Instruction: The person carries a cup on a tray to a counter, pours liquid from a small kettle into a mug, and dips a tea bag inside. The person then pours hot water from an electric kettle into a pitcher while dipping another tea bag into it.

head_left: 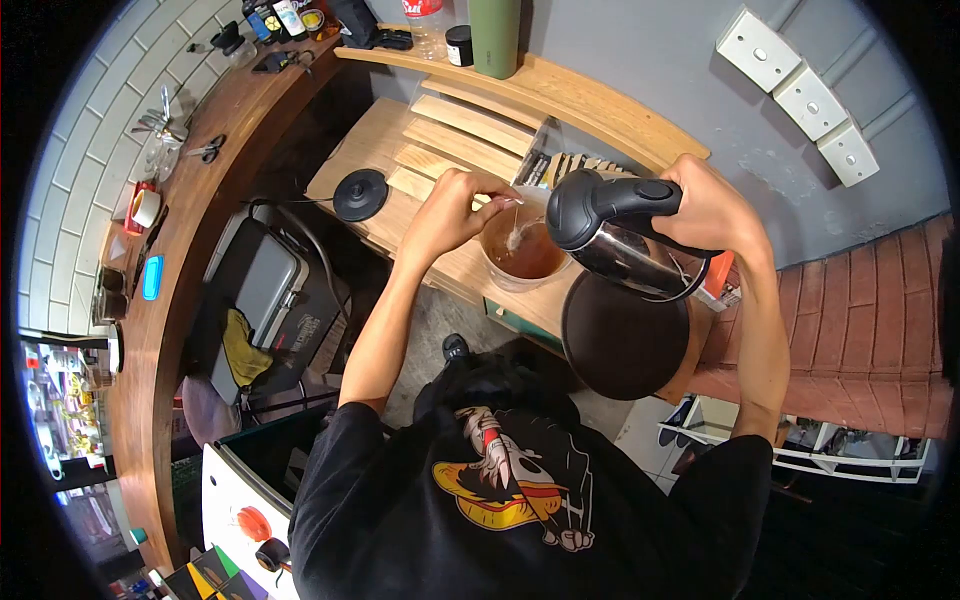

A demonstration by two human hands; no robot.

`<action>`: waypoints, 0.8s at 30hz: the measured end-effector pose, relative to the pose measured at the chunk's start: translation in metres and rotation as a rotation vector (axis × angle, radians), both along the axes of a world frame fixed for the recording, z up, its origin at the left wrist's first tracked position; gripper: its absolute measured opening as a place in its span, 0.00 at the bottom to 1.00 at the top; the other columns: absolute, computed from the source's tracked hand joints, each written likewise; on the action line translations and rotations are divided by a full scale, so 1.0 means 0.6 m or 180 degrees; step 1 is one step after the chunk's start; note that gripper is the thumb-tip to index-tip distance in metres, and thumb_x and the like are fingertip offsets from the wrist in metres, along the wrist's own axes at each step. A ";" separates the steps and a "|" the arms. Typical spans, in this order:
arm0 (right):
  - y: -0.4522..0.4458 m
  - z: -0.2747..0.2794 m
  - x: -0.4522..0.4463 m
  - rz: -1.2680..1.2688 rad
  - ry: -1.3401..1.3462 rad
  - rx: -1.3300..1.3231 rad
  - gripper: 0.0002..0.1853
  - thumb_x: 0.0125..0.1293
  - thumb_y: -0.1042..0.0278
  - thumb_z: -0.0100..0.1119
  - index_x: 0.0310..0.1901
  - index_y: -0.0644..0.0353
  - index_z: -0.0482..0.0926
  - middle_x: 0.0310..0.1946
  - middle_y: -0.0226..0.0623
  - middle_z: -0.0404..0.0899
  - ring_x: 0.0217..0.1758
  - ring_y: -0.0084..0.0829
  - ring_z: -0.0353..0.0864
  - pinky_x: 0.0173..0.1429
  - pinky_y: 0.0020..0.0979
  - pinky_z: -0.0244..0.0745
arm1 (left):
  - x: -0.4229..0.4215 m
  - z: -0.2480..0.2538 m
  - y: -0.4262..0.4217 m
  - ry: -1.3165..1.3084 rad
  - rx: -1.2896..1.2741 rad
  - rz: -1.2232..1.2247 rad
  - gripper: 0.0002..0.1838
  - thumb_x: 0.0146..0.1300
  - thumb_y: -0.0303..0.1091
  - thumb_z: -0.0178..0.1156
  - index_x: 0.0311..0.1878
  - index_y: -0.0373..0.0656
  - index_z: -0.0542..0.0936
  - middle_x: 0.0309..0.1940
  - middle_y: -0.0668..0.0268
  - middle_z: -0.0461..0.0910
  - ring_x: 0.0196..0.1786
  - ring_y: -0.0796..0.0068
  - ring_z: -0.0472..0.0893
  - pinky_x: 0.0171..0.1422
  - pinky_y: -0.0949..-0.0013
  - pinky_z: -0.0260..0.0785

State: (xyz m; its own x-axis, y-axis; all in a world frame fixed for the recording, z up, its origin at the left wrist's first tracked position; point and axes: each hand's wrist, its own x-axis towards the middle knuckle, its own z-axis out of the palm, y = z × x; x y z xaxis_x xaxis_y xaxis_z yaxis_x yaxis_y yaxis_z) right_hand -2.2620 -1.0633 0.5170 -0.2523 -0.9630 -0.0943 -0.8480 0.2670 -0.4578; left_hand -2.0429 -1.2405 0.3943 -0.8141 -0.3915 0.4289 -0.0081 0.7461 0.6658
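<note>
My right hand (712, 207) is wrapped round the handle of a black and steel kettle (625, 250), tilted with its spout to the left over a clear tub (520, 280). Brown liquid fills part of the tub, and water seems to run in from the spout. Above the tub's left rim, my left hand (465, 212) pinches a string or tag. A pale tea bag (517, 236) hangs below it at the liquid. A round dark tray (625, 335) lies just under the kettle, right of the tub.
The black round kettle base (360, 195) sits on the wooden table (365, 140). Behind stands a shelf (590, 100) with a green bottle (494, 38) and a small jar (459, 46). A long wooden counter (170, 300) curves along the left; a brick ledge (830, 320) is at right.
</note>
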 end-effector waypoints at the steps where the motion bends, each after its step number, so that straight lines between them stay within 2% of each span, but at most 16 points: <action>1: 0.000 0.001 0.000 0.0015 -0.0017 0.0030 0.07 0.37 0.75 0.59 0.15 0.67 0.70 0.11 0.36 0.64 0.16 0.27 0.65 0.23 0.34 0.59 | 0.001 0.001 0.003 -0.0004 0.0014 0.0012 0.06 0.56 0.25 0.63 0.37 0.38 0.85 0.32 0.54 0.84 0.37 0.58 0.84 0.42 0.65 0.74; 5: -0.003 0.005 0.001 0.0097 -0.0024 0.0134 0.08 0.38 0.75 0.59 0.15 0.67 0.69 0.10 0.37 0.63 0.16 0.27 0.64 0.23 0.34 0.59 | 0.004 0.028 0.014 0.0030 0.0126 0.0027 0.06 0.56 0.26 0.63 0.37 0.38 0.85 0.32 0.55 0.84 0.37 0.58 0.84 0.43 0.65 0.74; 11: -0.002 -0.004 -0.002 0.0138 -0.0071 0.0071 0.08 0.37 0.75 0.59 0.15 0.67 0.69 0.10 0.39 0.63 0.17 0.29 0.64 0.24 0.34 0.59 | 0.002 0.001 0.004 -0.0049 -0.0052 0.0028 0.06 0.56 0.27 0.64 0.36 0.39 0.85 0.32 0.55 0.84 0.36 0.59 0.84 0.42 0.65 0.74; 16: -0.002 -0.003 0.000 0.0149 0.0044 -0.0010 0.08 0.37 0.75 0.59 0.15 0.68 0.69 0.11 0.39 0.63 0.17 0.28 0.64 0.25 0.34 0.60 | 0.005 0.037 0.021 -0.0011 0.0255 0.0091 0.05 0.57 0.27 0.63 0.36 0.38 0.85 0.32 0.55 0.84 0.37 0.59 0.84 0.43 0.64 0.74; 20: -0.002 0.007 0.006 0.0015 -0.0096 0.0214 0.08 0.37 0.75 0.59 0.16 0.68 0.70 0.11 0.40 0.65 0.17 0.30 0.64 0.25 0.34 0.61 | 0.003 -0.001 0.007 0.0067 0.0055 -0.0002 0.05 0.57 0.26 0.63 0.36 0.38 0.85 0.32 0.55 0.84 0.36 0.59 0.84 0.42 0.65 0.74; 22: -0.002 -0.005 -0.002 0.0063 -0.0033 0.0150 0.08 0.37 0.75 0.59 0.16 0.68 0.70 0.11 0.40 0.65 0.17 0.30 0.65 0.25 0.34 0.61 | 0.002 -0.004 0.005 -0.0023 0.0023 0.0051 0.06 0.57 0.27 0.64 0.37 0.37 0.85 0.33 0.57 0.85 0.36 0.63 0.84 0.43 0.66 0.74; 24: -0.002 -0.005 -0.003 0.0107 0.0029 0.0092 0.08 0.37 0.74 0.59 0.16 0.68 0.70 0.11 0.40 0.65 0.17 0.30 0.65 0.25 0.34 0.61 | 0.003 0.014 0.012 0.0013 0.0150 0.0031 0.06 0.57 0.27 0.64 0.36 0.38 0.85 0.33 0.56 0.84 0.36 0.61 0.84 0.42 0.65 0.74</action>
State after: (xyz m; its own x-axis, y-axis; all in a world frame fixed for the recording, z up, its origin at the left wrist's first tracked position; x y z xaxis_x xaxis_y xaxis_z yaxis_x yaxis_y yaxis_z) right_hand -2.2637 -1.0645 0.5140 -0.2208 -0.9679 -0.1199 -0.8608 0.2512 -0.4426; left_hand -2.0411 -1.2332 0.4026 -0.8085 -0.4192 0.4130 -0.0124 0.7139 0.7002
